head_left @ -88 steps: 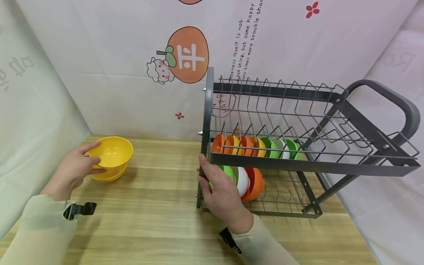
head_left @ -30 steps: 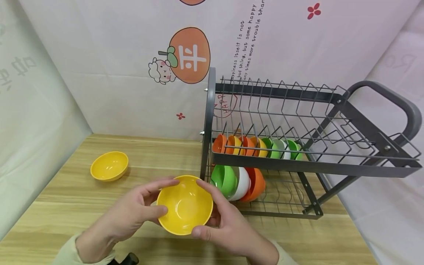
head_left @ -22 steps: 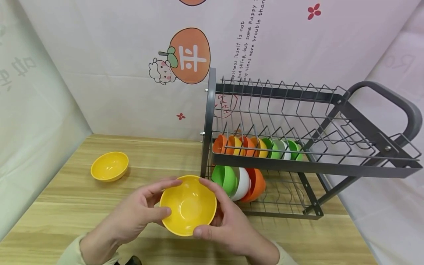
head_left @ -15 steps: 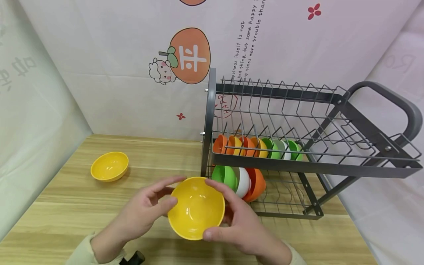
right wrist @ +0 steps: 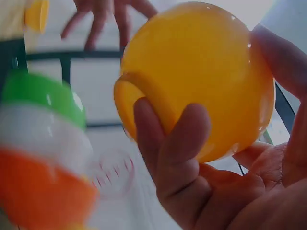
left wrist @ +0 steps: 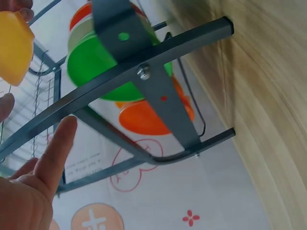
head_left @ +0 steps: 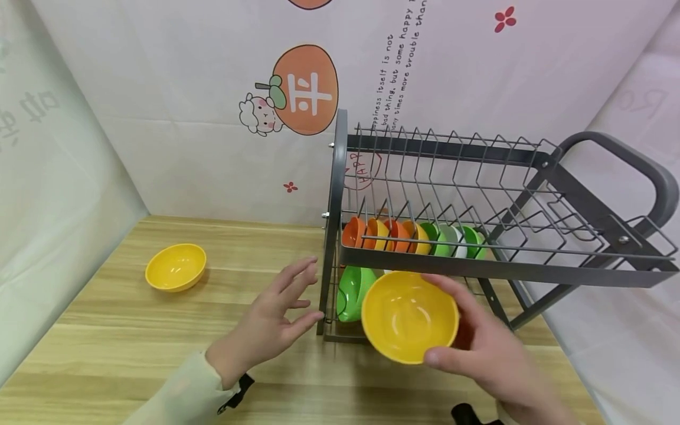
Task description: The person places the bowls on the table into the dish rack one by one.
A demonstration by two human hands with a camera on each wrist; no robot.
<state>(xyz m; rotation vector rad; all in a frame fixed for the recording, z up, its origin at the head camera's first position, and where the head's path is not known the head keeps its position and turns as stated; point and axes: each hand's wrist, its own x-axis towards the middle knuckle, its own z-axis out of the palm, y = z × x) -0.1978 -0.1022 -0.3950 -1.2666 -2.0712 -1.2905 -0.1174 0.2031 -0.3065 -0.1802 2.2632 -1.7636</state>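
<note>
My right hand (head_left: 483, 348) grips a yellow bowl (head_left: 409, 316) by its side, its inside facing me, in front of the rack's lower tier. In the right wrist view, fingers curl round the bowl's foot ring (right wrist: 144, 100). My left hand (head_left: 271, 324) holds nothing; its fingers are spread, fingertips right at the left upright of the grey dish rack (head_left: 334, 189). A green bowl (head_left: 353, 292) stands on edge in the lower tier. White and orange bowls (right wrist: 43, 187) beside it show in the right wrist view, mostly hidden behind the yellow bowl in the head view.
A second yellow bowl (head_left: 175, 267) sits upright on the wooden table (head_left: 255, 248) at the left. Along the rack's back stands a row of small orange, yellow, green and white bowls (head_left: 395, 236). The rack's upper wire tier (head_left: 451, 171) overhangs the lower one.
One yellow bowl was lifted off the other at the left and brought to both hands. The left hand has since let go, and the right hand has carried it rightward to the rack.
</note>
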